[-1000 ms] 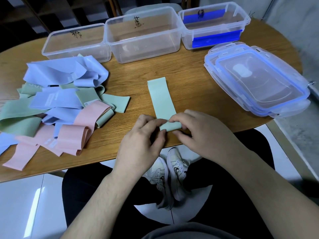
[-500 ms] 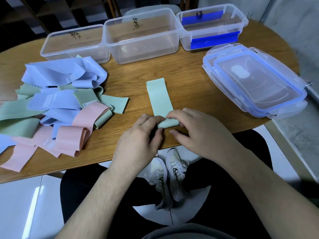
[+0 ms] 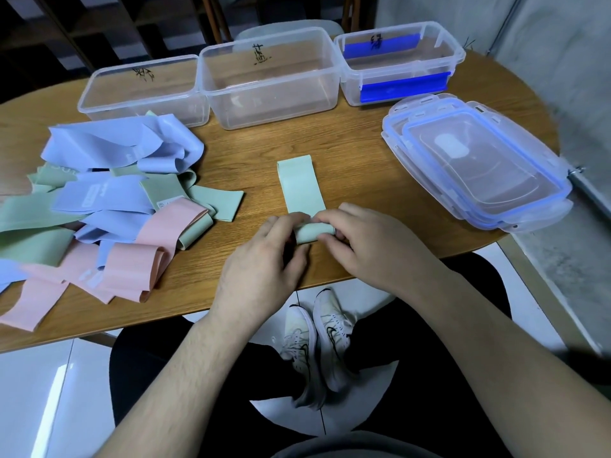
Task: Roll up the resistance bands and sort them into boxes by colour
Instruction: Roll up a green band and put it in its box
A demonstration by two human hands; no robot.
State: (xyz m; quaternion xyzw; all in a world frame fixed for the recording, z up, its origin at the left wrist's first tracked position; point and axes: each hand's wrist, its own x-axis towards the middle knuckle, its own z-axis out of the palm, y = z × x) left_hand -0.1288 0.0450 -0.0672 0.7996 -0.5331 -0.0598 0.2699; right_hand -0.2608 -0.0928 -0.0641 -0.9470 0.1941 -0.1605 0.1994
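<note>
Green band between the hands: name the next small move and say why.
Probably keep rolling it away from the body. The left hand and right hand pinch a short roll at the near end of the green band, while most of it lies flat and unrolled on the table.

One head-worn wide-angle view looks forward and steeply down, close over both hands [image 3: 297, 249] at the table's [image 3: 347, 166] near edge; boxes [image 3: 267, 84] lie beyond them, lap and shoes beneath.
</note>
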